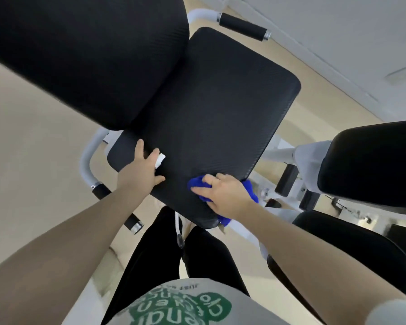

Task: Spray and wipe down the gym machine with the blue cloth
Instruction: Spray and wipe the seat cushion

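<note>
seen from above, tilted: black textured seat pad (211, 109) of the gym machine, filling the middle, with a second black backrest pad (85, 57) overlapping its upper left edge. white tubular frame (86, 160) curving out beneath on the left, ending in a black grip (100, 191); another black-gripped handle (243, 26) at the top, beside the pale floor (28, 137). more black pads (370, 160) on the right.

blue cloth (198, 182) bunched on the near right corner of the seat pad, directly under the right hand (223, 193); blue showing past the fingertips on the left and again behind the wrist on the right, one tail hanging off the pad's edge. right hand pressed flat on top of the cloth, fingers spread and slightly curled, pushing it against the pad.

left hand (142, 168) resting on the pad's left side, well apart from the cloth, fingers closed around a small white object (160, 159) (likely a sprayer nozzle, too little showing to be sure; no bottle body visible).

below, black trousers (155, 254) and a white shirt (185, 303) with a green print; lettering there upside down, only "just" legible, the rest too warped to read.
</note>
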Demonstrator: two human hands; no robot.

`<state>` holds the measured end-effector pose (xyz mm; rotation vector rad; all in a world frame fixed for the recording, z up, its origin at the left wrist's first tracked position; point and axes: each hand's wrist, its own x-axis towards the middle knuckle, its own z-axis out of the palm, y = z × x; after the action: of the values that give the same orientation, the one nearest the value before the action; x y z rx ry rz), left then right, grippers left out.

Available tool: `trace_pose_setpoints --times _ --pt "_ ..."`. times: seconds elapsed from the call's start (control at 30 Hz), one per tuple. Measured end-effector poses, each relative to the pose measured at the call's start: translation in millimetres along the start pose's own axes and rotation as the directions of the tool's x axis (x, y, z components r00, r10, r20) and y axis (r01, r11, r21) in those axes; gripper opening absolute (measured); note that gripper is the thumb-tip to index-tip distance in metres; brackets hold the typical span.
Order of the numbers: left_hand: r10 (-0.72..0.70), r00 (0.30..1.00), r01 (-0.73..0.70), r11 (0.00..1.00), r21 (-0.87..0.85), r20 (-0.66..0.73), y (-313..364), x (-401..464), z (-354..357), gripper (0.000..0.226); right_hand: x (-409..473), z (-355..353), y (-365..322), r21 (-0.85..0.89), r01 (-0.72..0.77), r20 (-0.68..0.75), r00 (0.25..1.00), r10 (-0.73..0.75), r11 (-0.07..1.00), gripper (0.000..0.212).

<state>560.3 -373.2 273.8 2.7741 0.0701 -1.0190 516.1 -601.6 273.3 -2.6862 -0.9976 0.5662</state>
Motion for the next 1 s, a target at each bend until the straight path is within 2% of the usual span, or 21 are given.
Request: trace_pose_setpoints --times 0.03,0.07,0.1,0.17,0.2,0.23,0.3,0.37,0.47,0.53,0.57,0.6,0.63,0.7,0.73,0.77,0.83,0.87,0.93,1.0 --pt "-0.026 1.000 0.026 1.000 -0.014 0.006 0.1 -0.6 2.3 0.079 4.3 -7.8 13.1 -0.055 0.002 0.023 1.000 0.000 0.998 0.046" --pt "-0.049 0.999 0.049 0.998 -0.029 0.014 -2.3 -3.3 8.1 0.086 8.4 -13.9 28.3 -0.109 -0.060 -0.002 0.998 0.060 0.992 0.044" --pt "-0.054 0.998 0.055 0.997 -0.047 0.016 -4.2 -3.7 11.2 0.091 13.4 -22.8 47.3 -0.139 -0.197 -0.042 0.980 0.193 0.971 0.044" --pt "-0.042 0.999 0.044 0.993 -0.111 0.014 -10.1 -4.2 19.0 0.096 17.0 -33.0 78.1 -0.089 -0.462 -0.136 0.883 0.448 0.883 0.045" --pt "-0.027 1.000 0.028 0.989 -0.146 0.005 -12.1 -3.9 19.9 0.095 16.9 -35.6 80.7 -0.056 -0.529 -0.166 0.841 0.515 0.847 0.045" --pt "-0.014 1.000 0.013 0.985 -0.169 -0.006 -13.8 -3.8 20.8 0.093 15.9 -31.9 74.6 -0.053 -0.516 -0.216 0.842 0.494 0.855 0.044" --pt "0.002 1.000 -0.006 0.981 -0.192 -0.019 -16.0 -3.5 22.1 0.092 10.3 -12.5 44.0 -0.106 -0.319 -0.258 0.924 0.284 0.942 0.042" --pt "0.014 1.000 -0.020 0.975 -0.220 -0.027 -19.2 -3.1 24.1 0.092 1.7 11.0 1.3 -0.157 -0.053 -0.168 0.985 0.026 0.986 0.043" --pt "0.040 0.999 -0.048 0.965 -0.258 -0.038 -22.4 -3.7 24.7 0.092 -5.9 19.7 -34.0 -0.158 0.136 -0.043 0.989 -0.144 0.978 0.045" --pt "0.054 0.998 -0.060 0.971 -0.231 -0.034 -26.3 -4.1 22.2 0.085 4.5 12.0 -17.8 -0.184 0.237 0.016 0.971 -0.238 0.954 0.042" --pt "0.068 0.997 -0.073 0.979 -0.192 -0.034 -28.3 -4.0 20.3 0.078 12.4 6.2 -2.1 -0.178 0.234 0.019 0.972 -0.234 0.956 0.042" --pt "0.086 0.996 -0.091 0.986 -0.141 -0.039 -30.4 -2.5 17.3 0.071 22.3 -1.6 15.6 -0.147 0.145 -0.044 0.987 -0.153 0.979 0.042" --pt "0.112 0.992 -0.117 0.989 -0.092 -0.054 -33.7 -0.5 13.2 0.065 33.8 -11.7 32.7 -0.093 -0.017 -0.124 0.992 0.005 0.996 0.042" --pt "0.166 0.981 -0.171 0.984 -0.051 -0.101 -38.7 2.7 5.0 0.058 52.0 -25.2 51.9 -0.026 -0.372 -0.182 0.914 0.361 0.928 0.043" --pt "0.191 0.972 -0.199 0.979 -0.053 -0.135 -46.5 6.1 -0.4 0.057 64.6 -25.2 47.8 -0.021 -0.465 -0.185 0.872 0.454 0.885 0.043" --pt "0.203 0.963 -0.219 0.973 -0.076 -0.176 -48.7 8.5 -4.1 0.058 72.3 -27.0 41.4 -0.043 -0.473 -0.187 0.869 0.458 0.880 0.043" --pt "0.207 0.956 -0.235 0.965 -0.119 -0.210 -57.8 13.9 -14.8 0.058 88.6 -22.0 5.6 -0.095 -0.331 -0.109 0.941 0.320 0.939 0.045" --pt "0.202 0.956 -0.234 0.962 -0.139 -0.215 -63.1 16.1 -19.9 0.056 95.8 -16.7 -17.0 -0.116 -0.216 0.000 0.976 0.218 0.970 0.046" --pt "0.192 0.959 -0.228 0.960 -0.165 -0.210 -70.4 14.9 -21.9 0.052 101.3 -3.6 -52.7 -0.109 0.007 0.167 0.986 0.011 0.994 0.048" --pt "0.195 0.960 -0.228 0.961 -0.157 -0.201 -86.5 16.9 -24.2 0.051 115.1 -7.8 -56.6 -0.123 0.100 0.245 0.967 -0.067 0.987 0.048"
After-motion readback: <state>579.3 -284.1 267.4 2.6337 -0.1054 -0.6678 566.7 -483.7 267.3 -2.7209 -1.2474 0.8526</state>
